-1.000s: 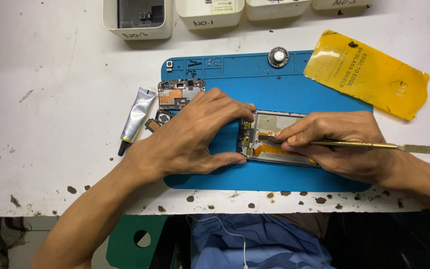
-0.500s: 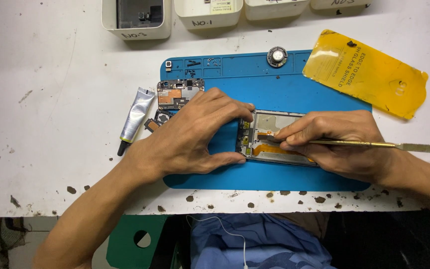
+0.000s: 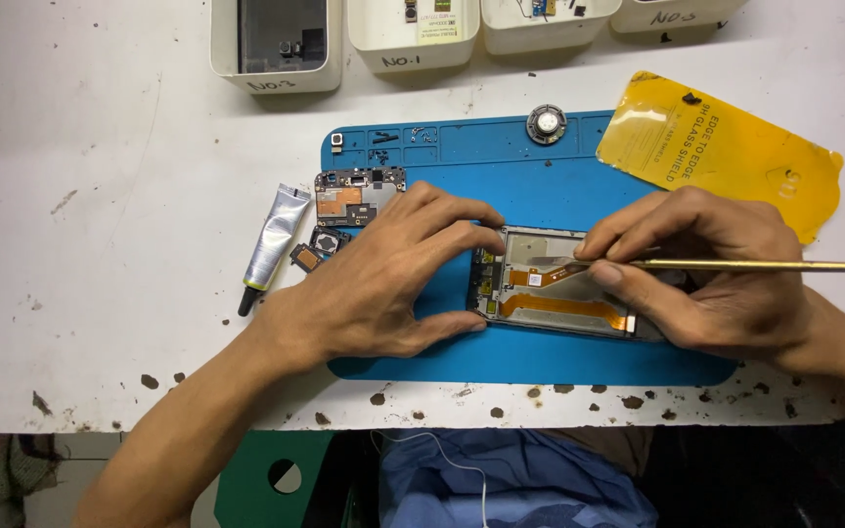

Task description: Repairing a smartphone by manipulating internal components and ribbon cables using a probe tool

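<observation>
The fingers of the right hand (image 3: 716, 284) are pinched around a thin brass-coloured pry tool (image 3: 735, 265), thumb below and forefinger on top, close to its working end. The tip of that tool rests inside an opened phone frame (image 3: 550, 293), near the upper middle, just above an orange ribbon cable (image 3: 564, 308) that runs across the frame's inside. The long handle sticks out past the wrist toward the right edge of the view.

The left hand (image 3: 383, 284) lies flat beside the frame with its fingers curled against the frame's left end, the forefinger along the top corner and the thumb at the bottom corner, bracing it.

The frame lies on a blue work mat (image 3: 540, 367) on the white, stained counter (image 3: 100, 244). At the mat's upper left, half off its edge, sit a circuit board (image 3: 354, 193) and a few small dark parts. A silver glue tube (image 3: 271, 244) lies on the counter left of them. A round metal part (image 3: 547, 123) sits at the mat's top edge, and a yellow packet (image 3: 716, 152) lies to the upper right. White trays (image 3: 276, 49) line the far edge.
</observation>
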